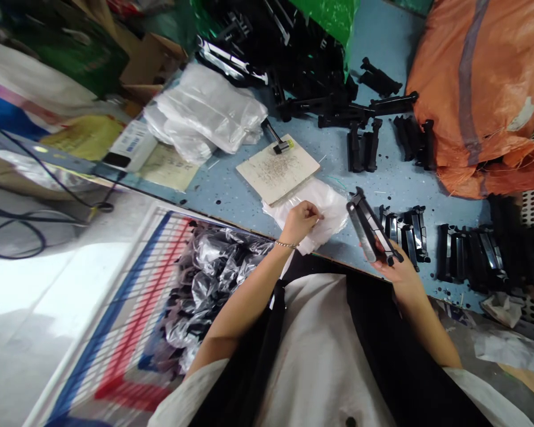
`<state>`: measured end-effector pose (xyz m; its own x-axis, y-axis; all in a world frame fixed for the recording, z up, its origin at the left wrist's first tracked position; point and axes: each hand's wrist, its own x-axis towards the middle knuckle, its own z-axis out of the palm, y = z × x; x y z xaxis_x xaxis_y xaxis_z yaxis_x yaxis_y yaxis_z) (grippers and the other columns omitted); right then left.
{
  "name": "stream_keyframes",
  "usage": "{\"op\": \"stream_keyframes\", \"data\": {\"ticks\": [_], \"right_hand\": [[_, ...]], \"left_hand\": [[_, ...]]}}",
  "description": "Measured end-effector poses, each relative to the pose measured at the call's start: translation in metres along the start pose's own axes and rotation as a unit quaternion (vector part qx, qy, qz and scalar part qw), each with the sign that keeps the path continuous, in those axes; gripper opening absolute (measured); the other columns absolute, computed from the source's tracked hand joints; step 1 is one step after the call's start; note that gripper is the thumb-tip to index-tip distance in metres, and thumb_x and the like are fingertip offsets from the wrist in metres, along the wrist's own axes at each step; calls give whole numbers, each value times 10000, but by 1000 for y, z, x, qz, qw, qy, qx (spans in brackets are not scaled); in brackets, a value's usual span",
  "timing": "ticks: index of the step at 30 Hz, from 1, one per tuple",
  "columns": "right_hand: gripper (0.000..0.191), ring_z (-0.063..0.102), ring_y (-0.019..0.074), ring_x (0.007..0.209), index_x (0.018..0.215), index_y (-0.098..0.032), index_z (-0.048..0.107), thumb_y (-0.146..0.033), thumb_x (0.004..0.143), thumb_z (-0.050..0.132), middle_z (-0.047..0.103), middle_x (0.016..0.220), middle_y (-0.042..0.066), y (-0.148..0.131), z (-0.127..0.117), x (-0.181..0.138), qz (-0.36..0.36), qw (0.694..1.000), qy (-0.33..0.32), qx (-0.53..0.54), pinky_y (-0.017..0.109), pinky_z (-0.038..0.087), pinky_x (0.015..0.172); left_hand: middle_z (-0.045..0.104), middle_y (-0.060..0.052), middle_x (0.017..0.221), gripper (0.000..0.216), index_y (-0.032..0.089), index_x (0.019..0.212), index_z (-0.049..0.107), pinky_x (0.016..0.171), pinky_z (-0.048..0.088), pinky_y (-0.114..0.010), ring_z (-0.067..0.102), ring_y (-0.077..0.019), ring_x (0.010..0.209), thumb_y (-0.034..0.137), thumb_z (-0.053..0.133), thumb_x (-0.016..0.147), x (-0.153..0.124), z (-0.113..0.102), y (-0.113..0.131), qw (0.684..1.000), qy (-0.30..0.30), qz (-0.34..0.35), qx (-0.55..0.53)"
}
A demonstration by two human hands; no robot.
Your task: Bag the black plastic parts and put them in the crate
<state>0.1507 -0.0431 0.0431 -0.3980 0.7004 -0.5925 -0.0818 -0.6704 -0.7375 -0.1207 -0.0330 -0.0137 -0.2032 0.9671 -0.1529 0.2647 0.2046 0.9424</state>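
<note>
My left hand [301,222] is closed in a pinch over a stack of thin clear plastic bags [333,204] at the table's front edge. The fingertips seem to grip the edge of one bag. In my right hand [398,270] lies a pair of long black plastic parts [370,228] with shiny flat faces, held tilted just above the table. The fingers are mostly hidden beneath them. Close to the right hand, several similar black parts [407,228] lie in a row. Behind the bags is a pale square board [271,175] with a small black-headed hammer [281,145] on it.
More clear bags [213,110] are piled at the back left. Loose black parts [302,65] spill from a green bag [333,24]. An orange sack [485,89] stands at the right. Below the table's left edge, a wire basket [120,332] holds bagged parts [213,261].
</note>
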Motion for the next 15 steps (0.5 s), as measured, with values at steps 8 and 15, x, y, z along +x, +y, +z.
{"op": "stream_keyframes", "data": {"ticks": [8, 15], "right_hand": [[288, 275, 54, 481, 1028, -121, 609, -377, 898, 590, 518, 725, -17, 50, 24, 27, 181, 919, -254, 241, 91, 223, 283], [292, 302, 66, 463, 775, -201, 565, -476, 818, 655, 416, 604, -60, 36, 44, 35, -12, 996, -79, 33, 152, 277, 357]], "left_hand": [[659, -127, 1302, 398, 153, 1259, 633, 1072, 521, -405, 618, -206, 1234, 81, 400, 945, -19, -13, 8, 945, 16, 271, 182], [569, -143, 1408, 625, 226, 1564, 286, 1033, 553, -343, 587, -196, 1276, 55, 365, 968, -86, 10, 43, 889, -88, 428, 135]]}}
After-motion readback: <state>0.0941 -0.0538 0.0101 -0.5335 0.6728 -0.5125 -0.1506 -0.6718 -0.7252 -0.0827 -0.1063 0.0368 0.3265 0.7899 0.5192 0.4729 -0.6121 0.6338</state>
